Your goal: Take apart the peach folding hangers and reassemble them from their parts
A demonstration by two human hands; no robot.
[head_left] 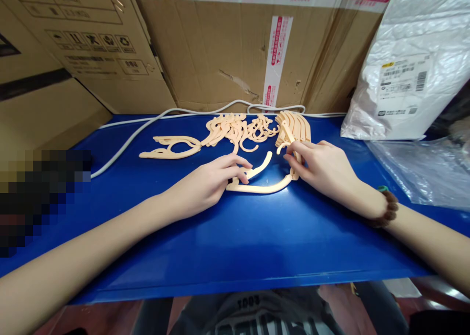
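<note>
Near the middle of the blue table, my left hand (pixel 216 179) pinches the left end of a beige plastic folding hanger. A short curved piece (pixel 262 165) angles up from those fingers. The hanger's long curved arm (pixel 262 189) bows toward me and runs to a joint under my right hand (pixel 325 166). That hand's fingers are closed around hanger parts, and a straight beige piece (pixel 288 131) with a hole sticks up beyond them. A small hook (pixel 282 147) shows beside the right fingertips. My fingers partly hide both ends of the hanger.
Behind the hands lie a folded hanger (pixel 183 153), a heap of hanger parts (pixel 223 129), small hooks (pixel 260 129) and stacked curved arms (pixel 301 127). A white cable (pixel 125 146) crosses the back. Cardboard boxes (pixel 220 51) and a white parcel bag (pixel 404 80) border the table (pixel 235 247).
</note>
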